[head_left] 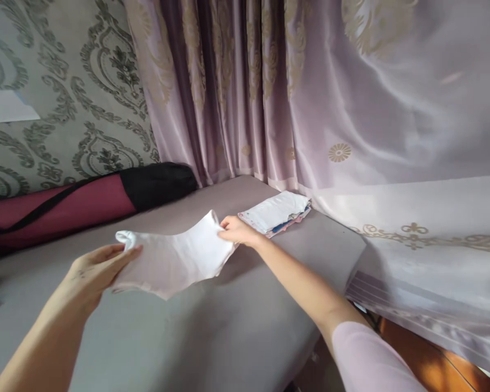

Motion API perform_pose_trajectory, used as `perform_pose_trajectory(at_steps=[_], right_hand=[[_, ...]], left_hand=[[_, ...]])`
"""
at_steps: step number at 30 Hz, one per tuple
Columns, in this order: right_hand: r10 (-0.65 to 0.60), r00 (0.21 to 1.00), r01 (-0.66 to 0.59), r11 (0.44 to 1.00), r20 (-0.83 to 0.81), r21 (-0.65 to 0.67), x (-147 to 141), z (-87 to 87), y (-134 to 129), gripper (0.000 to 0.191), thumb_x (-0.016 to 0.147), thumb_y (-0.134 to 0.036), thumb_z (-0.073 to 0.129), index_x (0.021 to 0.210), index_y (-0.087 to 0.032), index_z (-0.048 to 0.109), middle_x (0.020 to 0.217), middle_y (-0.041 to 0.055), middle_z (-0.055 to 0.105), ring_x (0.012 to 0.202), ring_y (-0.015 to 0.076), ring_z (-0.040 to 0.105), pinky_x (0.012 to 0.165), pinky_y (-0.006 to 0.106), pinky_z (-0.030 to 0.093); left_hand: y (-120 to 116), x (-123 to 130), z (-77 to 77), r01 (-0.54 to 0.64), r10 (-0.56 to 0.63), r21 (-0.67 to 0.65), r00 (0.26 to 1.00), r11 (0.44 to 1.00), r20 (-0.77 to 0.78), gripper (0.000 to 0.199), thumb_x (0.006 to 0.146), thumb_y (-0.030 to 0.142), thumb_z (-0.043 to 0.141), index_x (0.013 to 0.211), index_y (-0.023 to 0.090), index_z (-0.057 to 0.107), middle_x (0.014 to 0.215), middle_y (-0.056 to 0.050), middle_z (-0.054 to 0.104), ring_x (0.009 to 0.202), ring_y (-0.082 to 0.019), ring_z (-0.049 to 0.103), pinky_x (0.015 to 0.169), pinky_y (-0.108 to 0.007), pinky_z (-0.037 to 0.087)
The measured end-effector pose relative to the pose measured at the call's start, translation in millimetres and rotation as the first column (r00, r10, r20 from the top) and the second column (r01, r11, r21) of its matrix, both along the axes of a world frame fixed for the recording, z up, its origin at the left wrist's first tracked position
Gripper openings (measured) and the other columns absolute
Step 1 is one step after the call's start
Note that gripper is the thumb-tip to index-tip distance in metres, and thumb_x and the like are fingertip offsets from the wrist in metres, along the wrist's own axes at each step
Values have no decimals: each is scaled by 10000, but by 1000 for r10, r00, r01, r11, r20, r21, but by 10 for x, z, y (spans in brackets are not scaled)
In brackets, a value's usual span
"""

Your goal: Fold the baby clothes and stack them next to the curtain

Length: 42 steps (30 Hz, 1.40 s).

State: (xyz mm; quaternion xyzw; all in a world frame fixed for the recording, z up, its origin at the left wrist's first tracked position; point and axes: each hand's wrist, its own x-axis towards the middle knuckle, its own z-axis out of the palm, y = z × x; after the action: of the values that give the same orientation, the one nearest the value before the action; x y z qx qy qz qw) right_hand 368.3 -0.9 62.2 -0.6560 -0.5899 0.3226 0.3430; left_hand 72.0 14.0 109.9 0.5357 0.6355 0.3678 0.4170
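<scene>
A white piece of clothing (175, 253), folded over itself, hangs between my two hands above the grey bed surface. My left hand (100, 269) pinches its left end, thumb on the near face. At the opposite end, my right hand (240, 231) grips the edge with closed fingers. The cloth sags in the middle, and its exact kind of garment does not show. Just beyond my right hand lies a stack of folded clothes (275, 212), white on top with blue and pink layers beneath.
A long maroon and black bag (93, 204) lies along the patterned wall at the left. Lilac curtains (245, 98) hang behind the grey bed (147, 337) and down its right side. Orange-brown floor (433, 359) shows at the lower right.
</scene>
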Motion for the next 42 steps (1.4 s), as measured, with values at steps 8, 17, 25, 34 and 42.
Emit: perform_pose_trajectory(at_steps=[8,17,25,34,42], right_hand=[[-270,956,278,959,116,-60,1462,795,-282,429,704,-107,643,1119,-171,554,758,-18,651,563,104,557,502,179,388],[-310,679,430,902,666,-19,2464,907,33,347,756,-55,552,1039,-193,698,1104,62,665,917,180,626,747,221,433],[-296,495,460,887,817,43,2694,590,126,397,857,-62,447,1168,-214,641,1250,109,597,1164,243,523,958,339,364],[-277,402,438,895,873,82,2655,191,84,432,900,-77,306,1135,-137,663,1326,175,521,1266,297,377,1029,429,251],[-259,525,478,878,811,-29,2461,-120,288,540,981,-471,177,1338,-240,510,1453,108,418,1338,330,323,1034,508,286]], left_hand=[[175,1432,-32,277,-162,-176,859,944,485,327,578,269,825,825,113,678,674,-41,655,579,-134,607,526,-226,505],[184,2796,-369,380,-184,-90,625,921,758,259,745,179,709,989,199,624,812,7,670,511,-64,592,581,-231,541],[159,3166,-756,433,-120,-142,524,890,843,382,775,162,695,1126,212,553,947,-24,662,647,-101,655,660,-259,559],[132,3221,-969,358,-32,-257,634,898,773,776,750,156,727,1389,227,292,891,-13,607,590,-90,607,609,-255,548],[171,3159,-1067,439,-419,102,725,893,547,552,748,250,698,1277,237,539,755,14,555,604,-106,555,592,-227,476]])
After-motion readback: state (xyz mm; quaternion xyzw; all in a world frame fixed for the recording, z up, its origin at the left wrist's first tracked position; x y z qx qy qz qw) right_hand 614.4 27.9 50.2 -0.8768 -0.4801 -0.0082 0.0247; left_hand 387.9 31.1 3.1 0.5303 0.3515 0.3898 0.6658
